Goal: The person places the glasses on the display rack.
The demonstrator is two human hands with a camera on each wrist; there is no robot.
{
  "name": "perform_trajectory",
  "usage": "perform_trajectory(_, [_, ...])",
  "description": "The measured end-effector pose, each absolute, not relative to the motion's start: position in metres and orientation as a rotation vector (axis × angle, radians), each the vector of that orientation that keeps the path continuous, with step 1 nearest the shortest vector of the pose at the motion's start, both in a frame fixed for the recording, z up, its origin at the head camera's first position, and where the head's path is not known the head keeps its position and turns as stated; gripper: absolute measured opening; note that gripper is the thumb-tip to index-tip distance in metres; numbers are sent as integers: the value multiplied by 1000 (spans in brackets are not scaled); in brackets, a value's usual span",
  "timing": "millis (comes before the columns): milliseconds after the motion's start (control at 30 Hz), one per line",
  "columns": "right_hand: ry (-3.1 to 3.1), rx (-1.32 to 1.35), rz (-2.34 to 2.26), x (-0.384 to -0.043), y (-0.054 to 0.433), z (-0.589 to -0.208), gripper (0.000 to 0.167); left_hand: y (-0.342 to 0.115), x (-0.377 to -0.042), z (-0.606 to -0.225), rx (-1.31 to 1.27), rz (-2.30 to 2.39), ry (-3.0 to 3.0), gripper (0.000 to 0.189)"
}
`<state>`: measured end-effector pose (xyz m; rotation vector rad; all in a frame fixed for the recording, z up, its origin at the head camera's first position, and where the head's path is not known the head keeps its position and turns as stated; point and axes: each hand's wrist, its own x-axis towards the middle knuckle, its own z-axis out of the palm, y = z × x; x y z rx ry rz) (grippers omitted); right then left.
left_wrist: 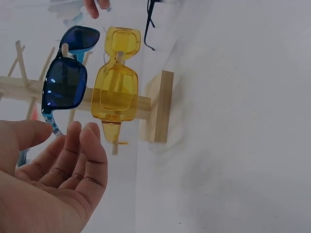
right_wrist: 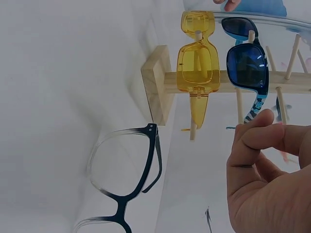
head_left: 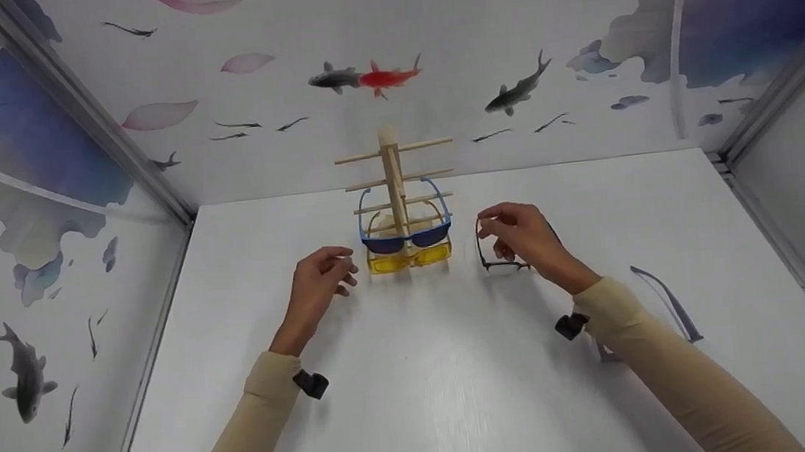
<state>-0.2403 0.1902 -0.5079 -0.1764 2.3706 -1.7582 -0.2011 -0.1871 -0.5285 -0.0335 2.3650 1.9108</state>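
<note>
Blue sunglasses with dark lenses hang on a lower pair of pegs of a wooden display stand. Just below them sit yellow glasses. My left hand hovers left of the stand, fingers loosely bent and holding nothing; its fingertips overlap the blue temple in the left wrist view. On the other side, my right hand is held above black-and-clear glasses, its thumb and index finger close together with nothing visible between them. Those glasses appear apart from the hand in the right wrist view.
Grey glasses lie on the white table at the right, partly hidden under my right forearm. The upper pegs of the stand carry nothing. A wall painted with fish rises behind the stand.
</note>
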Motion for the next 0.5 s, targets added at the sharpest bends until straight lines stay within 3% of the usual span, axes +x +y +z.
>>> perform_trajectory(500, [2420, -207, -1704, -215, 220, -504, 30, -167, -180, -532, 167, 1798, 2370, 30])
